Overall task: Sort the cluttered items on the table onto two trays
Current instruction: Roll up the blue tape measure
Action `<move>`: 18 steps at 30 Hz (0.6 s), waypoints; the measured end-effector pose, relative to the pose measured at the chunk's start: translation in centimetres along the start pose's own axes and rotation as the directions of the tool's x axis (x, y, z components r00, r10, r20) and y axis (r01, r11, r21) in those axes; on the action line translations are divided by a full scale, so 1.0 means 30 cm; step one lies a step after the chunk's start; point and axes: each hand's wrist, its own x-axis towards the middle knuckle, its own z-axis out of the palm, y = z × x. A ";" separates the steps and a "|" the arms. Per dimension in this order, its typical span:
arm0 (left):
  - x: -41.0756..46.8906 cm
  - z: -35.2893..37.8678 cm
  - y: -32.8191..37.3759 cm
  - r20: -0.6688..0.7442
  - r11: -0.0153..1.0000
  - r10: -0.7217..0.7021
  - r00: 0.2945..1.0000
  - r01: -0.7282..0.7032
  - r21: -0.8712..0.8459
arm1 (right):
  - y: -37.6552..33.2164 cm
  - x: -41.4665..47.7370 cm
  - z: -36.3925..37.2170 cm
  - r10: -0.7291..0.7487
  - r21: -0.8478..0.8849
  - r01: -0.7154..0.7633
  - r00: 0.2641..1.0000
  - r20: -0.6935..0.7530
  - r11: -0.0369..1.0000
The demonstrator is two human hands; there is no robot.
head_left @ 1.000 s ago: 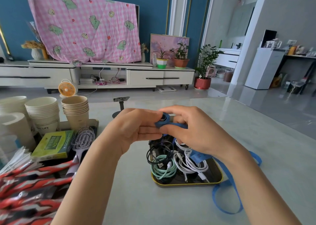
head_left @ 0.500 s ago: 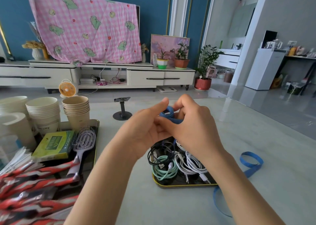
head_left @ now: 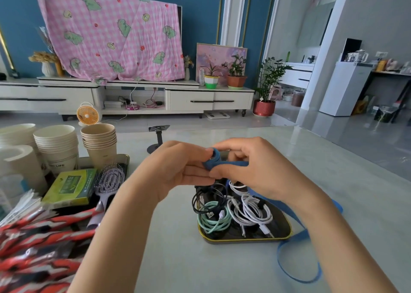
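Note:
Both hands meet above the right tray, a dark tray with a gold rim that holds coiled cables: black, mint green and white. My left hand and my right hand pinch a small rolled coil of blue strap between their fingertips. The rest of the blue strap trails under my right wrist and loops on the table at the right. The left tray carries a stack of tan paper cups, a green box and a lilac hairbrush.
White cup stacks stand at far left. Red, white and black packets fill the near left corner. A small black stand is on the table beyond my hands. The pale tabletop stretches right to its edge.
Both hands keep winding the blue strap into a roll; the right hand has turned over it and the loose loop on the table has shifted closer beside my right forearm.

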 end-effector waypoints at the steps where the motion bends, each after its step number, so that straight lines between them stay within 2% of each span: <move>1: -0.003 -0.009 0.001 0.036 0.999 -0.021 0.999 0.019 0.045 | -0.001 -0.002 -0.003 -0.014 0.015 0.013 0.999 0.046 1.000; 4: -0.016 -0.017 0.002 0.120 0.994 -0.050 0.991 0.038 0.099 | -0.005 -0.005 0.002 -0.029 -0.002 0.029 0.996 0.080 1.000; 7: -0.011 -0.005 -0.002 0.115 0.999 0.005 0.993 0.001 -0.049 | 0.004 0.001 0.009 -0.021 -0.033 0.018 0.996 -0.091 0.999; 10: 0.008 0.029 -0.006 0.068 0.974 0.029 0.997 -0.013 -0.225 | 0.011 0.007 0.023 -0.005 -0.128 -0.035 0.955 -0.296 0.991; 12: 0.013 0.058 -0.009 0.050 0.956 0.035 0.998 -0.019 -0.294 | 0.010 0.010 0.034 -0.015 -0.190 -0.062 0.925 -0.379 0.980; 15: 0.011 0.081 -0.021 0.008 0.943 0.075 0.997 -0.068 -0.324 | 0.003 0.012 0.047 -0.037 -0.249 -0.079 0.902 -0.430 0.965; 18: 0.011 0.072 -0.027 -0.049 0.953 0.097 0.994 -0.107 -0.283 | 0.005 0.014 0.049 -0.043 -0.233 -0.056 0.917 -0.398 0.971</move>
